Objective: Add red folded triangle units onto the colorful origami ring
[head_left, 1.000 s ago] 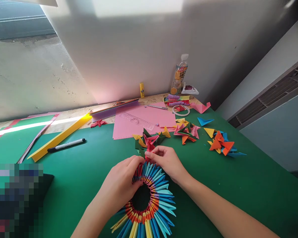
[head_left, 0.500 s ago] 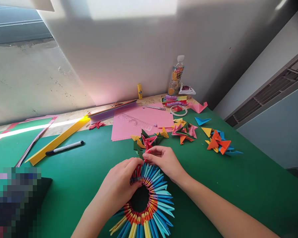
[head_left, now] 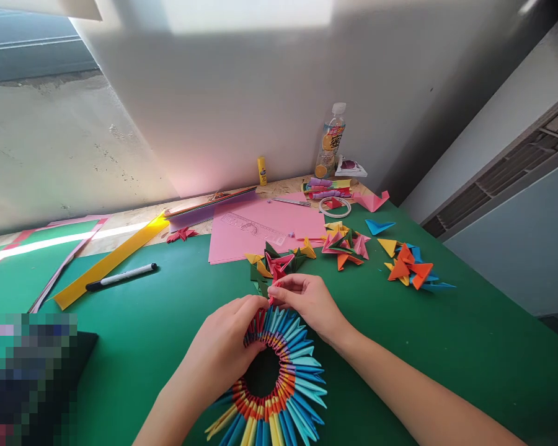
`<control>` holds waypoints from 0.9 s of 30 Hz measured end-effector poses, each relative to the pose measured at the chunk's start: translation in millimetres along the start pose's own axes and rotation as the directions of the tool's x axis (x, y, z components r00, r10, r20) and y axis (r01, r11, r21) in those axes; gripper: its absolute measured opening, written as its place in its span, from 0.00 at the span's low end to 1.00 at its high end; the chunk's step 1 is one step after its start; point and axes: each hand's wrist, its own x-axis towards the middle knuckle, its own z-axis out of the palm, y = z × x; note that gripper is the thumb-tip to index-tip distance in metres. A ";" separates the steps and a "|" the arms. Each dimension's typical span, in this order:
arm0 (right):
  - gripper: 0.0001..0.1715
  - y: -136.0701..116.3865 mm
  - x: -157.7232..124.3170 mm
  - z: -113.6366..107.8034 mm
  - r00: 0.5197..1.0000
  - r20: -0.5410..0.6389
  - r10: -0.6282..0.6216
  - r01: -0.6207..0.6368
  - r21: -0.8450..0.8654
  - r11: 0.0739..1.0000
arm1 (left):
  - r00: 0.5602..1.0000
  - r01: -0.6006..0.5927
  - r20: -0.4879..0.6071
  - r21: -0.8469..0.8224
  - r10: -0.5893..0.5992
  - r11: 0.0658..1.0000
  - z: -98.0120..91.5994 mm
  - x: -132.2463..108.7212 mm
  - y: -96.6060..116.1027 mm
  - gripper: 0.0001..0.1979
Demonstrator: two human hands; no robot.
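A ring of folded paper pieces (head_left: 302, 361), blue, teal, yellow, orange and red, lies near the front centre. My left hand (head_left: 230, 337) grips its upper left side, thumb inside the hole and fingers over the outer points. At the ring's top edge, my right hand (head_left: 307, 303) pinches a small red folded piece (head_left: 272, 298) between thumb and forefinger. Just behind my hands is a pile of green, yellow and red folded pieces (head_left: 281, 263). Part of the ring is hidden under my left hand.
Pink sheets (head_left: 223, 248) with a clear ruler (head_left: 253, 228) lie behind. More folded pieces (head_left: 409, 266) are at right. A marker (head_left: 121, 277) rests on a yellow strip (head_left: 116, 257). At the back stand a glue stick (head_left: 261, 171) and a bottle (head_left: 330, 142). A blurred dark object (head_left: 28, 384) sits front left.
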 end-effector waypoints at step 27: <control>0.18 1.3 1.6 -5.0 0.994 0.068 -0.090 0.102 -0.196 0.975 | 1.000 0.024 0.000 -0.015 -0.024 1.000 1.0 -1.6 -0.2 0.19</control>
